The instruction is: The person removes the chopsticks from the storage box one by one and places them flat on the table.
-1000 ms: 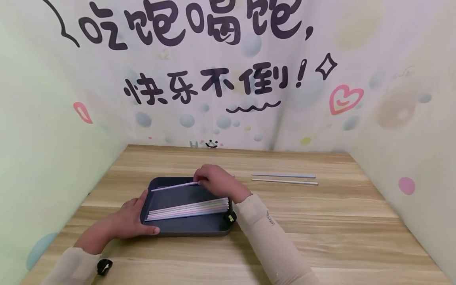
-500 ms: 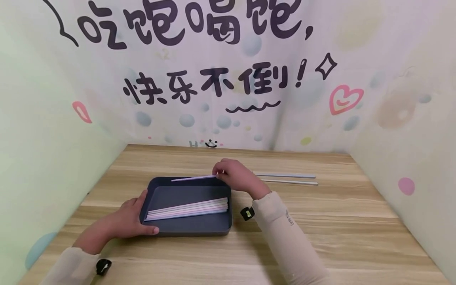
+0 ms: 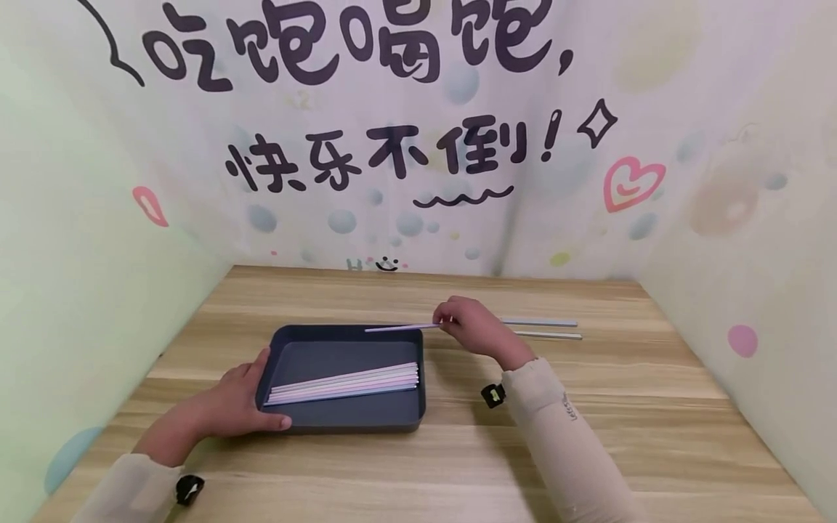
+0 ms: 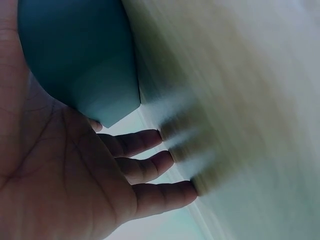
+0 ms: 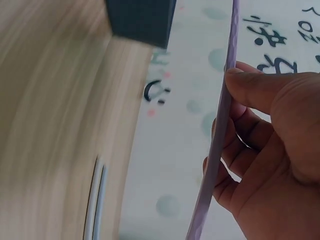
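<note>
Head view: my left hand (image 3: 237,401), fingers spread wide, rests against the nine-o'clock end of a dark tray (image 3: 353,421) where slender pale chopsticks (image 3: 346,381) lie bundled. Rightward, my right hand (image 3: 477,327) pinches a slim lilac chopstick (image 3: 402,327) between thumb and fingers; it reaches from them toward nine o'clock, its free end by the tray's far rim.

Head view: from above the desk (image 3: 588,421), facing forward and down, lettered backdrop (image 3: 552,218) beyond. Left wrist view: close, along the left hand (image 4: 65,165) toward the tray (image 4: 75,50). Right wrist view: close, turned sideways, past the right hand (image 5: 280,125); shares tray and lettered backdrop with the head view.
</note>
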The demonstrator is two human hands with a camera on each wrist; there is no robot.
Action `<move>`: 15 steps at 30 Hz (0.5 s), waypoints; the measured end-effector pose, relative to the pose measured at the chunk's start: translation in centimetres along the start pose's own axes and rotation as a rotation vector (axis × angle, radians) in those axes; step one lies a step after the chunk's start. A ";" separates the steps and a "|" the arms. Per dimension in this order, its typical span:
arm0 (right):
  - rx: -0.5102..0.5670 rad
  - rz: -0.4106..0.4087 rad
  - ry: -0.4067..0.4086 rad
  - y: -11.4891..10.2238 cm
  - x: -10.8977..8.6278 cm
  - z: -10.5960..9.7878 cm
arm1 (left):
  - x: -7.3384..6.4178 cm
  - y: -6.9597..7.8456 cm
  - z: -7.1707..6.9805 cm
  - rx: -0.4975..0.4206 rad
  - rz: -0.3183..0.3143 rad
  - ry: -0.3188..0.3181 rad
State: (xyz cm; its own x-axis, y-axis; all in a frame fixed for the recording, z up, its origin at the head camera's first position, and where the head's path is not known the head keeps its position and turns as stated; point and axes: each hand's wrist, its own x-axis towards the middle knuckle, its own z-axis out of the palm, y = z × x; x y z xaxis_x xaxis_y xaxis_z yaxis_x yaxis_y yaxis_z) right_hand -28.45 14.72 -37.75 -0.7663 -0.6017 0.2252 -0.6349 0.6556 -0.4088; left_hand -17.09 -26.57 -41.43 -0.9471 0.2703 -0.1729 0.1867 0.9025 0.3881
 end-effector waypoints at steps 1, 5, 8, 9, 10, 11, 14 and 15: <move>-0.001 0.006 0.006 0.4 -0.3 -0.2 | 0.0 0.0 0.1 -0.001 0.001 0.000; 0.005 0.026 0.033 1.6 -1.5 -0.8 | 0.0 0.0 0.1 0.000 0.008 0.004; 0.006 0.039 0.045 2.6 -2.3 -1.1 | 0.0 0.0 0.0 0.005 0.012 0.003; 0.006 0.046 0.048 2.9 -2.5 -1.2 | 0.0 0.0 0.0 0.007 0.014 0.003; 0.005 0.053 0.050 3.2 -2.8 -1.3 | 0.0 0.0 0.0 0.008 0.015 0.002; 0.003 0.061 0.052 3.5 -3.1 -1.4 | 0.0 -0.1 0.0 0.009 0.015 0.001; -0.001 0.089 0.053 4.1 -3.9 -1.6 | 0.0 -0.1 0.1 0.010 0.015 -0.001; -0.004 0.102 0.053 4.3 -4.2 -1.7 | 0.0 -0.2 0.1 0.012 0.014 -0.002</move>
State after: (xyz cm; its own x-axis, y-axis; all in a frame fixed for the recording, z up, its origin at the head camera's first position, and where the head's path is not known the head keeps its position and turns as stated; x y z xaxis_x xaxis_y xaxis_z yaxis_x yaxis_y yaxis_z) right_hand -28.15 20.81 -38.95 -0.8308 -0.5072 0.2293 -0.5540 0.7139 -0.4283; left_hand -17.13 -26.67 -41.61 -0.9438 0.2839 -0.1694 0.2032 0.9024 0.3800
